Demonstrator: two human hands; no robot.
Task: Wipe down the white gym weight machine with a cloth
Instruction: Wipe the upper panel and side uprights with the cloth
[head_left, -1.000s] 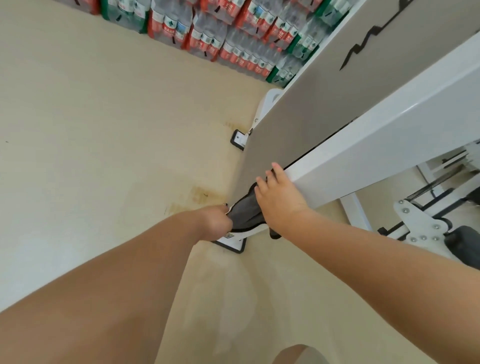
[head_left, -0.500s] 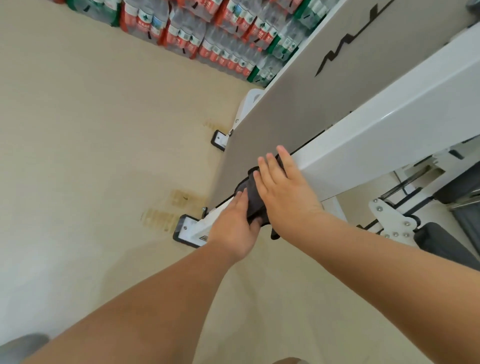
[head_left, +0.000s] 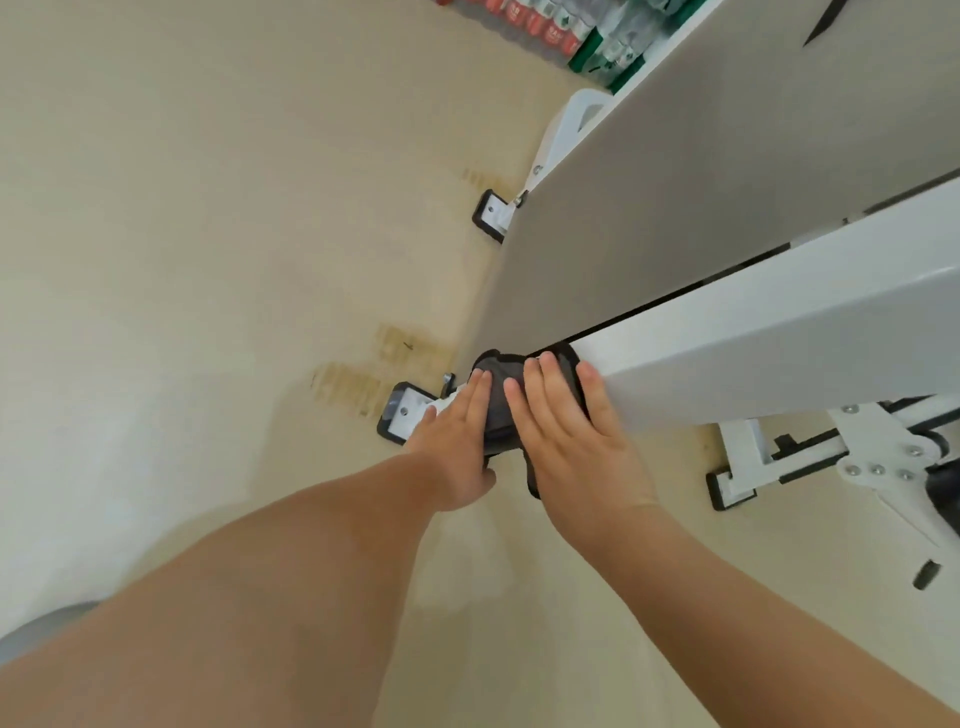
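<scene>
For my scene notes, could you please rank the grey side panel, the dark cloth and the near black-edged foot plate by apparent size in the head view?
1. Grey side panel, by far the largest.
2. Dark cloth, partly hidden under both hands.
3. Foot plate, partly covered, so its rank against the cloth is unsure.

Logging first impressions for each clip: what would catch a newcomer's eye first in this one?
Two bare hands, left hand and right hand, press a dark cloth against the low end of a white machine beam at centre. Yellowish floor stains sit just left, with bottled water packs stacked at the top.
</scene>
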